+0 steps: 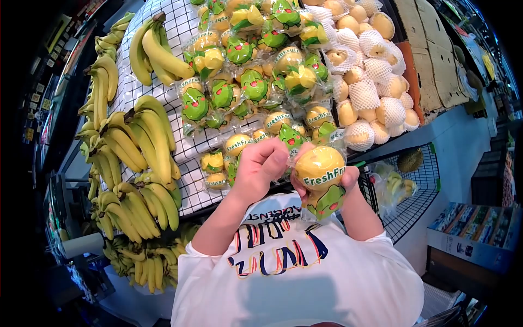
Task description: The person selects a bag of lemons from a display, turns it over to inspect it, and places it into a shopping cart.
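Far left: bananas [139, 152] in bunches, stacked down the side of the display desk [188, 144], which has a white grid-pattern cover. Some bunches hang lower, near the person's left shoulder.

Centre: pile of bagged fruit packs [248, 82], clear wrap w/ green cartoon print & "FreshFruit" labels, yellow fruit inside. Pile runs from top of view down to the desk's front edge.

Left hand [260, 166] is up at the front edge of that pile, fingers curled in, grip pinching the plastic top of the held pack, just beside the right hand.

Held fruit pack [320, 169]: round yellow fruit in printed bag, label facing up, lifted off the pile, close to the person's chest, above the white shirt [294, 272].

Right hand [340, 182] cups the pack from below/behind, grip wrapped round the fruit; thumb side partly hidden by the bag.

Right of centre: pears in white foam nets [370, 87], heaped next to the bagged packs. Beyond them, flat cardboard [430, 60].

Lower right: black wire cart [414, 185] w/ a bagged item inside, below the desk edge.
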Action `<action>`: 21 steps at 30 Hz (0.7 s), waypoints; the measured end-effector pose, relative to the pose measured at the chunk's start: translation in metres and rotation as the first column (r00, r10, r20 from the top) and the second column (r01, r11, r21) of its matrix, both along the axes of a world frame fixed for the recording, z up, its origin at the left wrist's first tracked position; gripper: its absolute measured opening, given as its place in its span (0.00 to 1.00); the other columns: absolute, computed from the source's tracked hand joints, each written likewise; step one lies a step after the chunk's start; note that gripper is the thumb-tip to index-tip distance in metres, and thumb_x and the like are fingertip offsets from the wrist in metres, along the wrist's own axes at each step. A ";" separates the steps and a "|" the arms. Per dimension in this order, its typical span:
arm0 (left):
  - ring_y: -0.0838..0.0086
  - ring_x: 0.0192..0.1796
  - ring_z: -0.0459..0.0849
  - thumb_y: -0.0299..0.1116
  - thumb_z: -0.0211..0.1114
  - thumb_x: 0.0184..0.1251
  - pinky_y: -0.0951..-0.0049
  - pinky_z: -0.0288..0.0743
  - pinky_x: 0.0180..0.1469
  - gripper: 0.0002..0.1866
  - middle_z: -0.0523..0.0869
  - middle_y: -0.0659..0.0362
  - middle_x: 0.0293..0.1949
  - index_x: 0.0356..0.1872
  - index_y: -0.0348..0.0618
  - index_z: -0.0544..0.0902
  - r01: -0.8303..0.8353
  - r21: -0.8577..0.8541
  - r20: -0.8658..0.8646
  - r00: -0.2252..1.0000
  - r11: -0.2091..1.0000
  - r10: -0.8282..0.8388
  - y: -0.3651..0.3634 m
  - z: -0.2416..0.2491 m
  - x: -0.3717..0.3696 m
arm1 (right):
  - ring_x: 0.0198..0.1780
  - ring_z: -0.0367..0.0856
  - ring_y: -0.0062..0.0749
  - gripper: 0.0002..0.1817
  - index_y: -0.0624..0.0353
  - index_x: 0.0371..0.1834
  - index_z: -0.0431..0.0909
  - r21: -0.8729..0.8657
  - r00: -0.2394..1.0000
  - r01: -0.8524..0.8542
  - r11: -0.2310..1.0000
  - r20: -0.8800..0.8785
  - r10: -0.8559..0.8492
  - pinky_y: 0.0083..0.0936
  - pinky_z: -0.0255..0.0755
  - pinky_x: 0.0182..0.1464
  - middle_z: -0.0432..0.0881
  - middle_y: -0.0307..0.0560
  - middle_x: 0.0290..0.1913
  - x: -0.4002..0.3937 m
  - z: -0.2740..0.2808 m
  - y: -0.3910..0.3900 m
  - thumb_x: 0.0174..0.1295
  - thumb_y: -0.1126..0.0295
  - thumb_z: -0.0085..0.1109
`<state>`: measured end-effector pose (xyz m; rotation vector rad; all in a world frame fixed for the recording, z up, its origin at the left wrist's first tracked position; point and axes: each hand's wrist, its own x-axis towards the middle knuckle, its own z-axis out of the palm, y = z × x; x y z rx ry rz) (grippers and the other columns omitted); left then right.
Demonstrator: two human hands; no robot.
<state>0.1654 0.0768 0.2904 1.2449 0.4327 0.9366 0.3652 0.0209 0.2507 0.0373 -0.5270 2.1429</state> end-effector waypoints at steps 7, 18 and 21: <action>0.83 0.24 0.70 0.48 0.55 0.81 0.80 0.62 0.27 0.23 0.73 0.66 0.23 0.29 0.40 0.77 0.037 -0.109 0.062 0.998 0.993 -0.030 -0.001 0.002 -0.003 | 0.44 0.82 0.48 0.47 0.66 0.61 0.63 -0.010 0.981 0.093 0.996 0.172 -0.090 0.40 0.87 0.39 0.77 0.61 0.40 -0.008 0.016 -0.004 0.44 0.49 0.75; 0.82 0.28 0.78 0.41 0.63 0.78 0.82 0.69 0.33 0.16 0.81 0.63 0.28 0.32 0.41 0.75 0.101 -0.112 0.171 0.982 0.989 -0.081 -0.008 -0.014 -0.024 | 0.46 0.82 0.49 0.46 0.62 0.63 0.63 -0.032 0.982 0.031 0.999 0.185 -0.025 0.41 0.87 0.41 0.76 0.61 0.44 -0.020 0.007 -0.004 0.44 0.50 0.74; 0.73 0.37 0.90 0.36 0.67 0.75 0.72 0.83 0.43 0.14 0.89 0.53 0.35 0.34 0.40 0.73 0.171 -0.163 0.059 0.985 0.972 -0.163 -0.015 -0.022 -0.036 | 0.48 0.82 0.50 0.47 0.62 0.66 0.62 -0.085 0.989 0.031 0.996 0.145 -0.018 0.43 0.87 0.44 0.76 0.62 0.47 -0.030 0.006 -0.005 0.45 0.50 0.73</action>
